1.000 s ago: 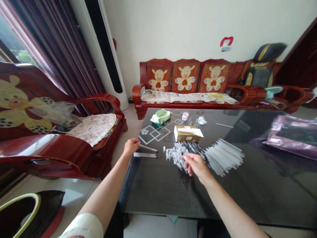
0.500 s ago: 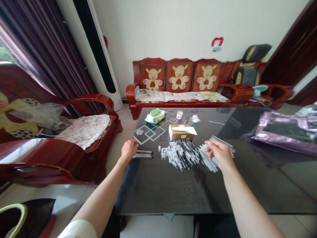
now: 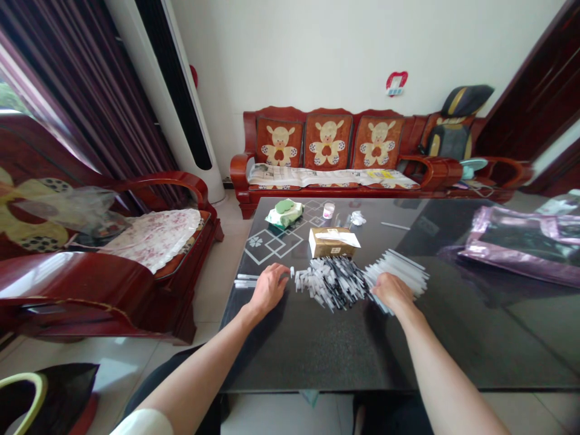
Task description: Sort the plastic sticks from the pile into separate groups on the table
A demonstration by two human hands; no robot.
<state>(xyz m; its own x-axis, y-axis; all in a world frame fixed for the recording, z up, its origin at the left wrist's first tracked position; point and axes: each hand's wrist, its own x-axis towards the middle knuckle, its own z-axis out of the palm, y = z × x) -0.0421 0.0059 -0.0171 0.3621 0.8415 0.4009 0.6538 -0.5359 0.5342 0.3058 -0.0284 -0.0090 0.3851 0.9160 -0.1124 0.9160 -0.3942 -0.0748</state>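
Observation:
My left hand (image 3: 270, 286) hovers over the left of the table, its fingers bent and a little apart, just short of a small whitish cap (image 3: 292, 271). Partly covered by that hand, a few pale pen-like sticks (image 3: 245, 281) lie at the table's left side. Between my hands spreads a heap of short clear and black pieces (image 3: 338, 281) that look like pen caps. My right hand (image 3: 393, 289) is down on the near end of a pile of translucent pen-barrel-like tubes (image 3: 403, 267), fingers drawn together; its fingertips are partly hidden.
Behind the heap stands a gold tissue box (image 3: 333, 242). Farther back are a green wipes pack (image 3: 284, 213), a small white cup (image 3: 328, 209), crumpled tissue (image 3: 357, 217) and a single tube (image 3: 396, 226). A purple-edged clear bag (image 3: 489, 251) lies on the right.
My left hand has moved right, from the sticks at the table's left edge to beside the small cap. My right hand has lowered onto the near end of the tubes.

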